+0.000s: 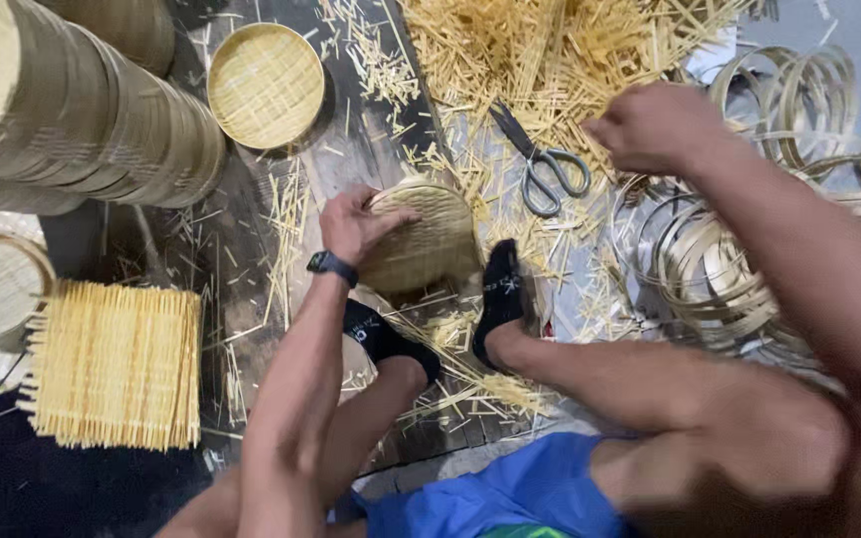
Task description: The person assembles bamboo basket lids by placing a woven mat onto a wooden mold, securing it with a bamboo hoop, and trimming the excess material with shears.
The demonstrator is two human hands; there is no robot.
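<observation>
The left hand (356, 224) lies flat, fingers spread, pressing the round woven tray (421, 237), which stands tilted between the person's socked feet; its lower edge is hidden behind them. The right hand (650, 125) is clenched above the bamboo strip pile (540, 50); whether it grips any strips cannot be made out. Scissors (540, 159) lie just beside. Bamboo hoops (710, 269) sit right, partly covered by the arm. Stacked trays (82, 110) are cut off at left.
</observation>
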